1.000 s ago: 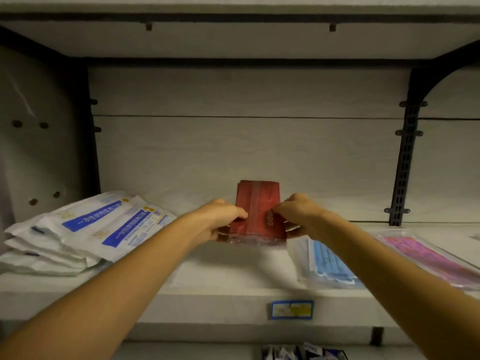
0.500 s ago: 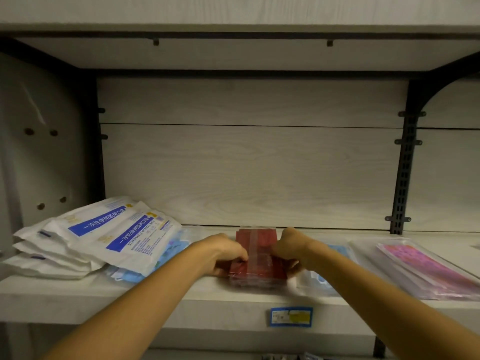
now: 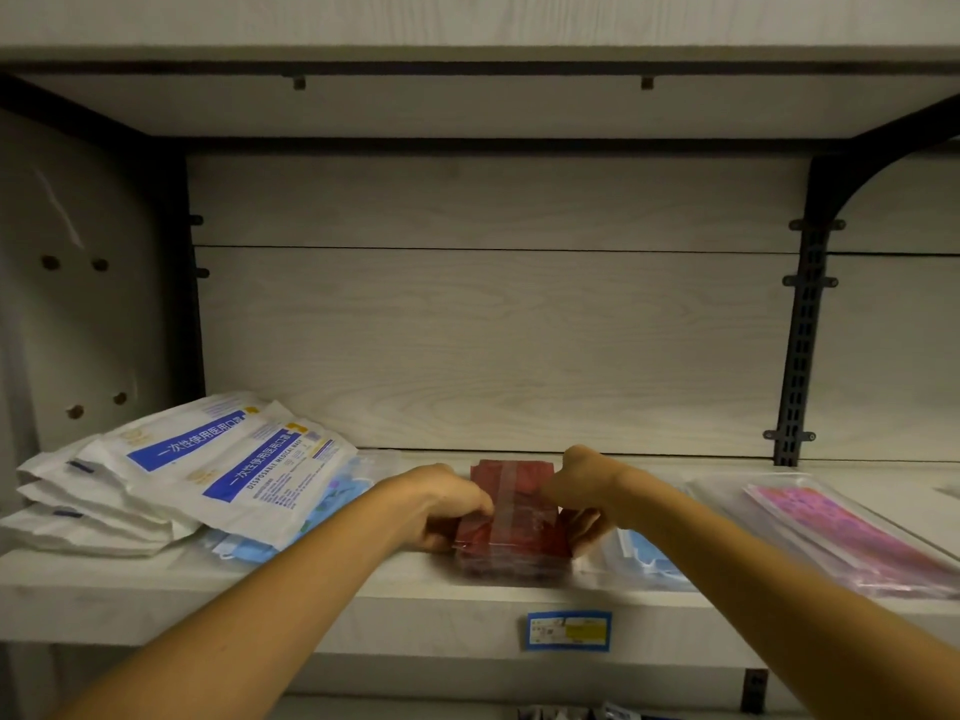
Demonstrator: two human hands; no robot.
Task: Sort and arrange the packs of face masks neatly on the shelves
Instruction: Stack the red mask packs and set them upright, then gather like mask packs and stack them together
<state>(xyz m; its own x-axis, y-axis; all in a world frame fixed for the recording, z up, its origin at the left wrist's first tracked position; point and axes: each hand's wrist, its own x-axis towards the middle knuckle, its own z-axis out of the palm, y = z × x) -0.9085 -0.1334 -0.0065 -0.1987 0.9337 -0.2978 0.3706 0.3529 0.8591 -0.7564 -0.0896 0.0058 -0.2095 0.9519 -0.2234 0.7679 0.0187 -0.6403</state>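
- Fingers of the left hand (image 3: 441,504) and right hand (image 3: 576,491) curl round opposite sides of the red mask stack (image 3: 511,517), likely squaring it up where it rests near the front edge of the shelf (image 3: 363,595).
- At 9 o'clock, tilted white packs (image 3: 208,475) overlie blue masks (image 3: 244,550).
- At 3 o'clock, a blue pack (image 3: 649,558) lies just beside the stack and crowds it; pink packs (image 3: 852,537) lie further out.

A blue and yellow price label (image 3: 567,630) is stuck to the shelf's front edge at about 6 o'clock. A black slotted upright (image 3: 802,350) runs down the back at 3 o'clock, joined to a curved black bracket (image 3: 852,168) at 2 o'clock. A grey side panel (image 3: 78,304) with small round holes stands at 9 o'clock.
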